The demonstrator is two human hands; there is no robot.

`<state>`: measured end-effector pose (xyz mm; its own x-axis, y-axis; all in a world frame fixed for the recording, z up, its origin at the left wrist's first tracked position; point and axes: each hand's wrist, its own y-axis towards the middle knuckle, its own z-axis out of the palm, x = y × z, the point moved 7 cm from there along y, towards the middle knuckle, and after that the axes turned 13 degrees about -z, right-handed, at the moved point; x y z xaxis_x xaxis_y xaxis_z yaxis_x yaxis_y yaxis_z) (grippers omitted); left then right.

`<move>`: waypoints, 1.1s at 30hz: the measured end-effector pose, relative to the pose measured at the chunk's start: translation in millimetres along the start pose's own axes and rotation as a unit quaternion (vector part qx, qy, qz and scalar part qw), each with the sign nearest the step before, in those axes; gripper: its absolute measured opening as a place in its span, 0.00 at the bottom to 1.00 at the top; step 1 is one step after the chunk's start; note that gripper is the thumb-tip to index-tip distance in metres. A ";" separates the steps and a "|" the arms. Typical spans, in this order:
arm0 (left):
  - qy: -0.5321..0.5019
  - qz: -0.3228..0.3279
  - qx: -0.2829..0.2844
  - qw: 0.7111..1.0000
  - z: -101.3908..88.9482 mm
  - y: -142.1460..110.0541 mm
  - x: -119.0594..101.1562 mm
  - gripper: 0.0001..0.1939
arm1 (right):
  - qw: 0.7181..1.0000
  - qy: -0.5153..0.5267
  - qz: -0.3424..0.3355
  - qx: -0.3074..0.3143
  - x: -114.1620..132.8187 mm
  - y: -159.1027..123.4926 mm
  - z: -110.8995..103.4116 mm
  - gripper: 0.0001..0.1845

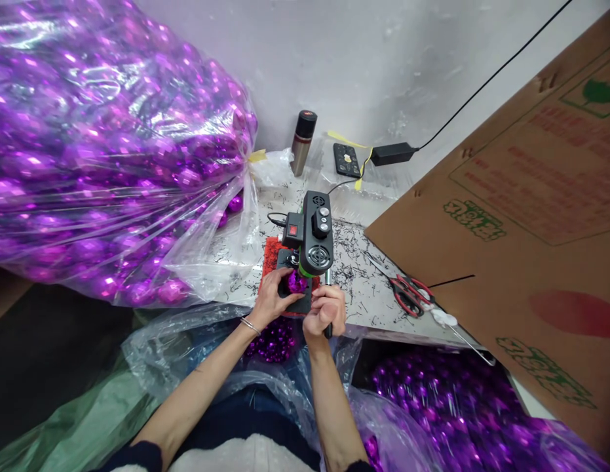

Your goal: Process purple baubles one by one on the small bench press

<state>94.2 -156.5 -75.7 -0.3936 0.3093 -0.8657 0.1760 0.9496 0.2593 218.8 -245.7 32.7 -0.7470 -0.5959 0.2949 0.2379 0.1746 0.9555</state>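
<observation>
My left hand [271, 296] is closed round a shiny purple ball [297, 282] and holds it under the head of a small black bench machine [314, 235] with a red switch and a green ring. My right hand [326, 312] is wrapped round the machine's dark lever handle [328, 280] at its right side. The machine stands on a red mat [270, 256] on a white table [363, 288] strewn with fine black shavings.
A huge clear bag of purple balls [103, 151] fills the left. More purple balls [457, 406] lie in bags at the lower right and in my lap [272, 341]. Red-handled scissors [410, 294], a cardboard box [525, 223], a flask [303, 141], a remote [346, 159] and a power adapter [393, 153] surround the machine.
</observation>
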 end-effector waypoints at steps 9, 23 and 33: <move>0.005 -0.025 0.015 1.000 1.8 3.1 1.6 0.30 | 0.999 0.022 0.026 -0.028 -3.6 -6.4 1.4 0.20; 0.000 -0.011 0.034 0.999 -3.2 -15.2 -11.5 0.27 | 0.992 0.037 0.114 0.036 6.0 41.2 -2.8 0.21; 0.091 -0.140 -0.101 0.981 -125.5 70.1 9.9 0.22 | 0.997 0.000 0.054 0.052 12.5 32.1 -4.1 0.22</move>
<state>-10.6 -80.6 -12.4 -0.5586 0.0212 -0.8292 -0.1371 0.9836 0.1175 219.7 -250.7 67.0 -0.7208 -0.5688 0.3961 0.2510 0.3184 0.9141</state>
